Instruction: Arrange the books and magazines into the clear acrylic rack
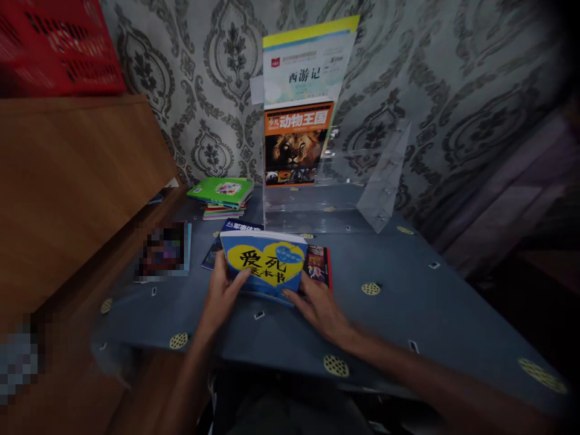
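A blue book [265, 269] with a large yellow patch on its cover is held tilted up between my two hands. My left hand [223, 287] grips its left edge, the thumb lying across the front. On the right edge my right hand [319, 302] has closed, with its thumb near the lower corner. Behind the book, partly covered by it, lie a dark blue book [240, 226] and a red-edged book [319, 266]. Beyond them stands a clear acrylic rack [380, 181], which holds an orange lion-cover book [296, 145] in front of a taller pale book [308, 66].
A stack of books topped by a green one [222, 190] sits at the back left. Nearer, a blurred-out book [165, 251] lies by the table's left edge. A wooden cabinet [77, 181] with a red basket [63, 48] stands left of the cloth-covered table [389, 326].
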Available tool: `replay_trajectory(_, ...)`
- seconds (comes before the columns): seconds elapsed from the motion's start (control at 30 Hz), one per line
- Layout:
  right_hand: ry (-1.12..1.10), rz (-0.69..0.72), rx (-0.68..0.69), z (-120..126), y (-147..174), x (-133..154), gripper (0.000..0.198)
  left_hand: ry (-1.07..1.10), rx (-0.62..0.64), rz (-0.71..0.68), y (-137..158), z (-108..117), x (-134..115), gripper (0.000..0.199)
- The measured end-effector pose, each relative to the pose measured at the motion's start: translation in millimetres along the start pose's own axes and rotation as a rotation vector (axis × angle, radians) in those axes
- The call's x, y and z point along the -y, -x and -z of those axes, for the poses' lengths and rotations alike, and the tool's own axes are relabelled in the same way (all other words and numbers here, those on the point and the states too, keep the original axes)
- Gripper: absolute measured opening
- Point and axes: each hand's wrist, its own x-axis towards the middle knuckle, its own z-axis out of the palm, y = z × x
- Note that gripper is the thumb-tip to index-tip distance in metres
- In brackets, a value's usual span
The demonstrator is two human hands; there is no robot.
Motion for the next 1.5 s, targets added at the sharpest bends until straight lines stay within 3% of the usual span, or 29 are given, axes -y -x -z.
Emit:
replay_trajectory(0.13, -0.092, 0.052, 0.097, 12.9, -1.8, -0.1, 0.042, 0.146, -0.119, -0.098, -9.5, -11.9, 5.0, 0.027)
replay_trajectory(0.23, -0.204, 0.143, 0.205, 35.0, -9.6, 9.0, 0.041, 0.199, -0.139, -0.107, -12.3, -14.7, 14.0, 0.025)
replay_trajectory(0.4, -0.367, 0.251, 0.145, 62.4, -26.3, 32.9, 0.035, 0.229, -0.148, -0.117, -15.6, -12.9, 20.3, 0.030)
replay_trajectory(0.67, -0.277, 0.282, 0.015, 52.6, -35.4, 29.9, 0.026, 0.245, -0.175, -0.079, -15.1, -17.4, 23.7, 0.044)
replay_trajectory(0.83, -0.084, 0.258, -0.131, 48.3, -32.0, 28.5, 0.019, 0.148, -0.232, -0.111, -9.6, -22.0, 21.1, 0.038)
replay_trajectory(1.0, -0.033, 0.264, -0.187, 46.6, -33.2, 27.4, 0.014, 0.068, -0.261, -0.126, -3.6, -25.7, 17.7, 0.037)
replay_trajectory(1.2, -0.066, 0.257, -0.173, 46.5, -35.0, 27.5, 0.013, -0.064, -0.291, -0.081, 0.1, -29.2, 17.1, 0.057)
replay_trajectory(1.37, -0.116, 0.210, -0.162, 48.8, -38.6, 26.5, 0.014, -0.184, -0.395, -0.034, 8.6, -34.0, 16.5, 0.055)
replay_trajectory(1.5, -0.189, 0.184, -0.072, 52.4, -39.5, 25.1, 0.016, -0.132, -0.402, -0.045, 10.0, -33.2, 19.2, 0.052)
